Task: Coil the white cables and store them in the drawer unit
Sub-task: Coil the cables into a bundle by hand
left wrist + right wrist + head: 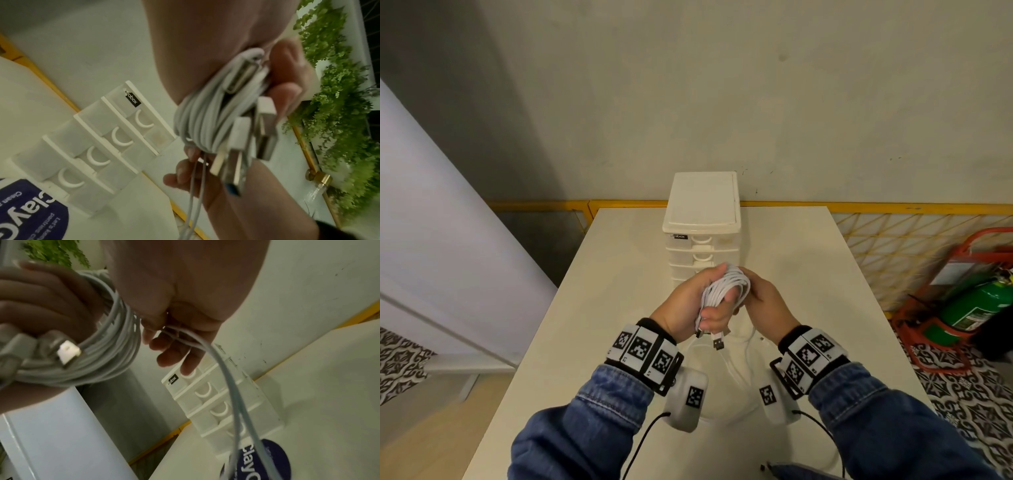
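My left hand (700,305) grips a bundle of coiled white cables (726,287), wound round its fingers above the table. Several USB plugs (265,129) stick out of the bundle below the fist. My right hand (760,301) sits just right of the coil and pinches two loose white strands (207,350) that hang down toward the table. The white drawer unit (700,222) stands behind the hands at the table's far middle, all its drawers closed (98,144).
The white table (808,274) carries more loose cable (736,373) lying between my wrists. A blue round sticker (265,457) lies in front of the drawer unit. A green extinguisher in a red stand (969,301) sits on the floor at right, beside a yellow grid fence (893,246).
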The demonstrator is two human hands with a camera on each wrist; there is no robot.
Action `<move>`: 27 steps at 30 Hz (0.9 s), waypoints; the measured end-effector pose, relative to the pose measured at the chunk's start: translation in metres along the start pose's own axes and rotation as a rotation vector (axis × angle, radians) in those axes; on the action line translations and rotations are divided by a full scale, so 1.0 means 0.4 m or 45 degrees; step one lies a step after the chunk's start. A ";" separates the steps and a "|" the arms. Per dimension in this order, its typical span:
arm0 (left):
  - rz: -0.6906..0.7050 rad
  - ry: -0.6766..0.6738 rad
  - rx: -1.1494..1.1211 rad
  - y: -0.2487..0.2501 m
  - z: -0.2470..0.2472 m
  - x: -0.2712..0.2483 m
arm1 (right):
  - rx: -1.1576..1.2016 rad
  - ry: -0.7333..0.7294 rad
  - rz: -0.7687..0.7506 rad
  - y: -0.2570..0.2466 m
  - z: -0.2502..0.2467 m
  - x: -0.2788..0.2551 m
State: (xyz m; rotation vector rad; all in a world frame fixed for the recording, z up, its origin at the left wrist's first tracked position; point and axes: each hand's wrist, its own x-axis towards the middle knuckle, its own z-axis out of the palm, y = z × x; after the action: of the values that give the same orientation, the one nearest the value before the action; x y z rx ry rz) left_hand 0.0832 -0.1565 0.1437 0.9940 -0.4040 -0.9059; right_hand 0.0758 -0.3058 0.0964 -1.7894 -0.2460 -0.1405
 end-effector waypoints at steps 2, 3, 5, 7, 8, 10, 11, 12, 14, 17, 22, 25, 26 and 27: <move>0.063 -0.022 -0.079 0.014 0.002 -0.001 | -0.093 0.013 0.036 0.017 0.007 -0.011; 0.108 -0.046 -0.116 0.022 0.005 -0.002 | -0.138 0.012 0.049 0.027 0.011 -0.017; 0.174 -0.058 -0.160 0.036 0.008 -0.002 | -0.173 0.005 0.077 0.042 0.021 -0.026; 0.209 -0.039 -0.193 0.041 0.011 -0.001 | -0.176 0.005 0.086 0.046 0.030 -0.028; 0.229 -0.026 -0.210 0.042 0.011 -0.001 | -0.182 0.004 0.077 0.040 0.033 -0.028; 0.280 -0.003 -0.247 0.044 0.010 0.000 | -0.170 -0.008 0.041 0.030 0.035 -0.030; 0.302 0.005 -0.261 0.047 0.009 0.000 | -0.146 -0.010 0.035 0.026 0.033 -0.032; 0.319 0.012 -0.270 0.049 0.008 0.000 | -0.117 -0.007 0.039 0.023 0.031 -0.032; 0.344 0.020 -0.285 0.055 0.004 -0.002 | -0.071 0.011 0.065 0.028 0.026 -0.029; 0.394 -0.011 -0.327 0.062 -0.001 0.001 | -0.064 0.024 0.140 0.040 0.024 -0.028; 0.540 0.031 -0.388 0.082 0.000 0.012 | 0.013 -0.021 0.248 0.050 0.028 -0.030; 0.655 0.168 -0.388 0.100 0.001 0.016 | -0.007 -0.080 0.285 0.052 0.034 -0.032; 0.696 0.233 -0.377 0.105 -0.002 0.018 | -0.009 -0.119 0.308 0.056 0.037 -0.032; 0.737 0.297 -0.365 0.109 -0.006 0.019 | 0.001 -0.174 0.335 0.059 0.039 -0.034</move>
State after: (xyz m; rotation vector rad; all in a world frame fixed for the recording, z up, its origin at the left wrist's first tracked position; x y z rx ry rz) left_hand 0.1096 -0.1512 0.1788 0.6533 -0.3264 -0.3067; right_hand 0.0676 -0.2970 0.0674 -1.8151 -0.1059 0.1694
